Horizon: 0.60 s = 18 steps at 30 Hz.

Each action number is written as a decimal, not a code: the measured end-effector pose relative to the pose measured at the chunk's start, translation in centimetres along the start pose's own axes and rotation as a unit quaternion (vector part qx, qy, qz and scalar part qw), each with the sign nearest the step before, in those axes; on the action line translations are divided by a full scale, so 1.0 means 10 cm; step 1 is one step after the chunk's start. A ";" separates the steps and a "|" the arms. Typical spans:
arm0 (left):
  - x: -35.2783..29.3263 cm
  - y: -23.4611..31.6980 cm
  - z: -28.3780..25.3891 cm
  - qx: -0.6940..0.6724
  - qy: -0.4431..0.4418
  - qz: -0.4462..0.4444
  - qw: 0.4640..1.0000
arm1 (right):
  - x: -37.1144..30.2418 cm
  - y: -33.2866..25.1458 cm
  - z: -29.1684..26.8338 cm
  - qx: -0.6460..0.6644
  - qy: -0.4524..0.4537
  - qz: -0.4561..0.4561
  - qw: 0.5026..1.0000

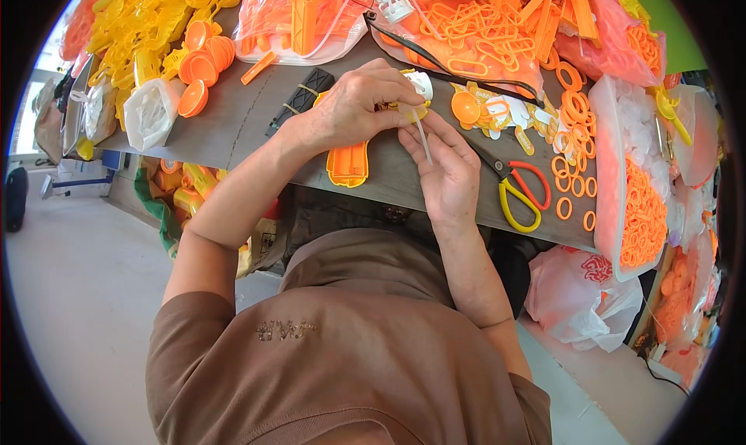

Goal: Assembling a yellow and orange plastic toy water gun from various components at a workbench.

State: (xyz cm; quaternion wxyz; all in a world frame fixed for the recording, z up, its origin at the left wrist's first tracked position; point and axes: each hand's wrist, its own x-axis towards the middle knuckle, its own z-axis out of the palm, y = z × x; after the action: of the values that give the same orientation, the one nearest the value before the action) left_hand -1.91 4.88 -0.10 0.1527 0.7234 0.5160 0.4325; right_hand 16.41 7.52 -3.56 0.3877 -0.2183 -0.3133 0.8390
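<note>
Left hand closed over a small yellow part, pinched above the grey table edge. Just right and below, right hand pinching a thin white stick, long axis near upright, top end meeting the yellow part. Farther right, yellow-and-red scissors lying untouched.

Small yellow plastic part w/ thin white stick hanging down, pinched btwn both hands above table edge.

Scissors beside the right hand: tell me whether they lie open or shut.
Shut. The scissors lie flat on the table, yellow and red handle loops side by side, blades together.
</note>
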 end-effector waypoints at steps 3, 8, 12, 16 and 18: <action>0.01 0.05 -0.03 -0.031 -0.007 -0.065 0.997 | 0.00 0.02 0.01 -0.007 -0.006 -0.007 1.000; 0.00 -0.01 -0.07 -0.048 -0.020 -0.088 0.995 | -0.02 0.03 0.04 -0.038 -0.019 -0.021 0.999; 0.01 -0.06 -0.11 -0.100 -0.031 -0.133 0.986 | -0.02 0.02 0.07 -0.038 -0.038 -0.024 0.998; 0.06 -0.10 -0.17 -0.174 -0.049 -0.174 0.968 | -0.02 0.02 0.14 -0.066 -0.048 -0.032 0.996; 0.07 -0.10 -0.19 -0.192 -0.061 -0.184 0.962 | -0.01 0.03 0.14 -0.066 -0.047 -0.034 0.996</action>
State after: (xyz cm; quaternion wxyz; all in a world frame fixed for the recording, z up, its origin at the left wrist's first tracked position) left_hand -3.94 5.53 0.62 0.3972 0.5980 0.5374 0.4425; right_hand 15.53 6.82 -2.76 0.3856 -0.1927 -0.3929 0.8123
